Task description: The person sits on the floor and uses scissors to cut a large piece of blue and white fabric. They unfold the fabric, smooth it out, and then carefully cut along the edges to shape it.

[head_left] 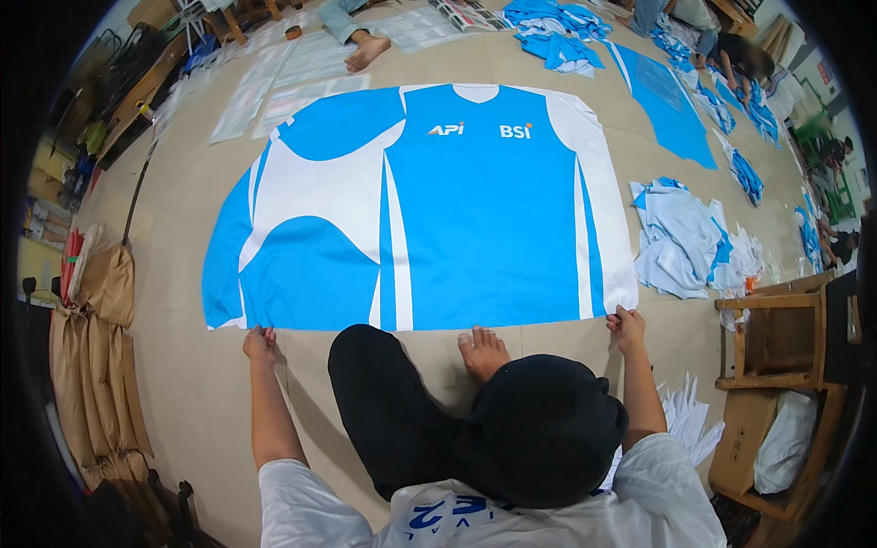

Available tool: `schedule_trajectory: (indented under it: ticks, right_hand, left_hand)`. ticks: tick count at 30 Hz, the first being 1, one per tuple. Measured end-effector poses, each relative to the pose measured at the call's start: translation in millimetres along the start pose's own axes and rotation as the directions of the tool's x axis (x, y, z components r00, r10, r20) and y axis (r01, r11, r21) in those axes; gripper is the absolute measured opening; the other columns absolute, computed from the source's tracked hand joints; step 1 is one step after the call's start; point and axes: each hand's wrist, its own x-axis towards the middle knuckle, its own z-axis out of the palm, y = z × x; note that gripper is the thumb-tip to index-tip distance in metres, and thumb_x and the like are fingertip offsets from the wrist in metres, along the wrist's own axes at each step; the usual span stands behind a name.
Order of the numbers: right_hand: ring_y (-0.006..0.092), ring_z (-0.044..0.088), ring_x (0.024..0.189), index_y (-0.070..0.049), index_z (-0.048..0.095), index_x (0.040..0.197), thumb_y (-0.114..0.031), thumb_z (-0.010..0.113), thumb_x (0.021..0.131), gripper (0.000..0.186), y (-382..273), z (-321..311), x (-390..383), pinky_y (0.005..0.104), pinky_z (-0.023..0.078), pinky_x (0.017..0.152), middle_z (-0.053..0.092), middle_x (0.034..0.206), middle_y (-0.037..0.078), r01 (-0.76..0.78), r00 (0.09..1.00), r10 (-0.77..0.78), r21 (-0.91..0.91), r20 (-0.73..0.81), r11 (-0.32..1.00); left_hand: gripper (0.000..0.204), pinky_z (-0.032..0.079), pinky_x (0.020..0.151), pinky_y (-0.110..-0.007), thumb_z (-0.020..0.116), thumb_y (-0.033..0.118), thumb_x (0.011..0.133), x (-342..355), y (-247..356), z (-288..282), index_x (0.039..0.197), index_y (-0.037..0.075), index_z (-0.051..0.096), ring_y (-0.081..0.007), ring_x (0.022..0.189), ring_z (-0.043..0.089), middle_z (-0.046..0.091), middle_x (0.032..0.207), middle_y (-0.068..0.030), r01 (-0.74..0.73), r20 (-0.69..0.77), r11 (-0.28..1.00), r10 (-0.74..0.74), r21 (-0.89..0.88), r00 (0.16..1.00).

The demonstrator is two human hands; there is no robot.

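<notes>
A large blue and white printed fabric panel [484, 228] lies spread flat on the floor in front of me, with jersey-like shapes and small logos on it. Its near edge runs almost straight just beyond my bare foot [482, 353]. My left hand [260, 343] is closed in a pinch at the panel's near left edge. At the near right corner, the fingers of my right hand [626, 327] pinch the white border. Between my arms are my bent legs in black trousers [384, 402].
Crumpled pale fabric [681, 237] lies right of the panel, near a wooden stool [776, 338]. Another blue panel [662, 105] and blue fabric heaps [553, 32] lie farther off. Brown paper rolls [96, 379] stand left. Other people sit at the far side, one bare foot [367, 52] showing.
</notes>
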Motion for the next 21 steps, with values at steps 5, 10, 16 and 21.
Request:
schedule_trajectory:
  ticks: [5,10,16,21]
  right_hand:
    - [0.0207,0.069,0.067,-0.004,0.056,0.091,-0.006,0.07,0.099,0.017,5.1,-19.0,6.6,0.0327,0.061,0.056,0.066,0.08,0.011,0.038,0.999,-0.038,-0.026,0.01,0.999]
    - [0.0203,0.069,0.063,-0.005,0.053,0.087,-0.005,0.072,0.095,0.02,18.5,-27.1,3.1,0.0324,0.055,0.049,0.066,0.077,0.01,0.033,0.994,-0.055,-0.213,-0.099,0.977]
    - [0.0233,0.069,0.073,0.0,0.059,0.099,-0.01,0.074,0.093,0.019,27.9,-50.4,50.7,0.0356,0.055,0.061,0.07,0.088,0.014,0.11,0.978,-0.181,-0.497,-0.098,0.861]
    - [0.0325,0.07,0.101,0.013,0.067,0.124,-0.017,0.077,0.091,0.046,35.4,-84.5,64.2,0.0453,0.057,0.088,0.074,0.114,0.022,0.065,0.966,-0.237,-0.791,-0.102,0.608]
  left_hand:
    - [0.016,0.061,0.066,-0.032,0.059,0.011,0.106,2.4,14.3,-4.1,0.112,-0.003,0.065,-0.0227,0.086,0.073,0.071,0.101,-0.014,-0.032,-0.068,0.999,0.031,-0.008,0.997]
    - [0.036,0.06,0.081,-0.039,0.057,0.026,0.107,1.4,35.5,-8.1,0.129,-0.001,0.06,-0.0237,0.102,0.071,0.07,0.122,-0.0145,-0.014,0.018,0.94,0.022,-0.34,1.0]
    - [0.07,0.05,0.113,-0.053,0.055,0.046,0.105,40.2,108.8,-2.0,0.156,-0.002,0.045,-0.0345,0.135,0.061,0.055,0.156,-0.0197,0.077,0.0,0.921,-0.084,-0.383,0.996]
    - [0.065,0.04,0.124,-0.06,0.052,0.042,0.108,76.6,96.7,-10.3,0.155,-0.002,0.049,-0.0401,0.149,0.05,0.05,0.163,-0.0219,0.205,0.091,0.878,-0.184,-0.433,0.979]
